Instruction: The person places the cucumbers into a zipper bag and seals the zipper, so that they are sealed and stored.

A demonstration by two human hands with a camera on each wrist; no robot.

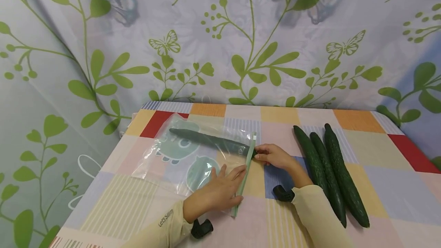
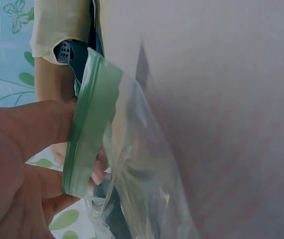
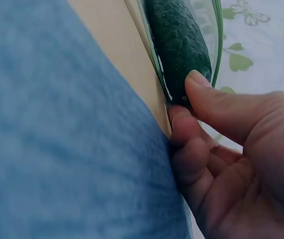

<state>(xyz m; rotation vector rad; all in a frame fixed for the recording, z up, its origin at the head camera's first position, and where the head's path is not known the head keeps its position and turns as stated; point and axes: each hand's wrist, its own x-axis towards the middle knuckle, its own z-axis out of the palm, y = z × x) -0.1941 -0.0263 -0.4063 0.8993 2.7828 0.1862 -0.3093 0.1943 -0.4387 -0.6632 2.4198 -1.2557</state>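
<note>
A clear zip bag (image 1: 162, 163) with green creature prints lies on the table, its green zip strip (image 1: 245, 175) facing right. Inside it is a long cucumber (image 1: 213, 141), whose right end pokes out at the bag's mouth. My right hand (image 1: 277, 158) pinches that end between thumb and fingers; the right wrist view shows the cucumber's tip (image 3: 182, 45) between the two sides of the opening. With thumb and fingers at the zip strip (image 2: 89, 134), my left hand (image 1: 217, 190) holds the bag's edge. Some of its fingertips are hidden behind the strip.
Three more cucumbers (image 1: 327, 171) lie side by side to the right of my right forearm. A patchwork-patterned cloth (image 1: 396, 186) covers the table. Behind it hangs a leaf-printed curtain (image 1: 193, 18). A white cord (image 1: 82, 163) hangs off the table's left side.
</note>
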